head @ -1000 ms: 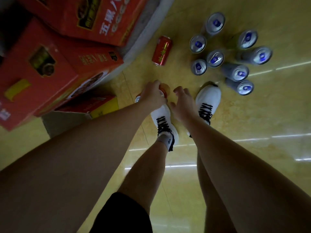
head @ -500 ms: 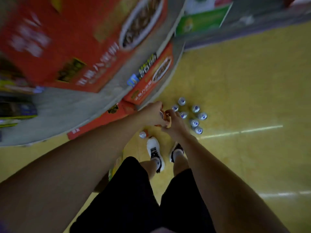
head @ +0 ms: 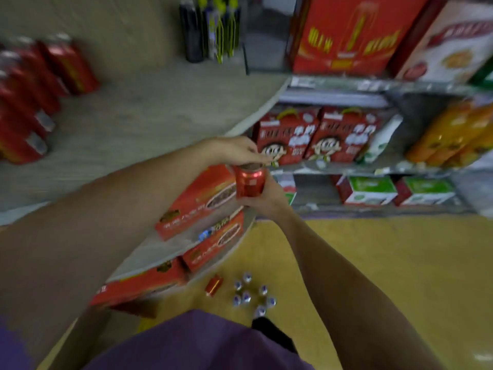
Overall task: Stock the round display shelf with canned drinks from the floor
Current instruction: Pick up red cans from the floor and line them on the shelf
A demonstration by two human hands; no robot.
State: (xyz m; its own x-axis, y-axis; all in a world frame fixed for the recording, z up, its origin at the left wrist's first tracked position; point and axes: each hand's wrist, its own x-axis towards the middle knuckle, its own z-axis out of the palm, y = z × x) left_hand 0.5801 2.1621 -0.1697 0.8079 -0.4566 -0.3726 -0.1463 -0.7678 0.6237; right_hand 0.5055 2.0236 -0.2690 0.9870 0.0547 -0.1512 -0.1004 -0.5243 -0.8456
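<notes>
Red can (head: 250, 184): held upright, long axis vertical, top end up, in front of the round display shelf (head: 149, 121) edge. Right hand (head: 268, 198): wrapped around the can's lower body. Left hand (head: 237, 150): fingertips pinched on the can's top. One red can (head: 213, 285) lies on its side on the floor (head: 373, 263), beside upright silver cans (head: 252, 297). Since half a second ago, the held can has been raised from near floor level to shelf height.
</notes>
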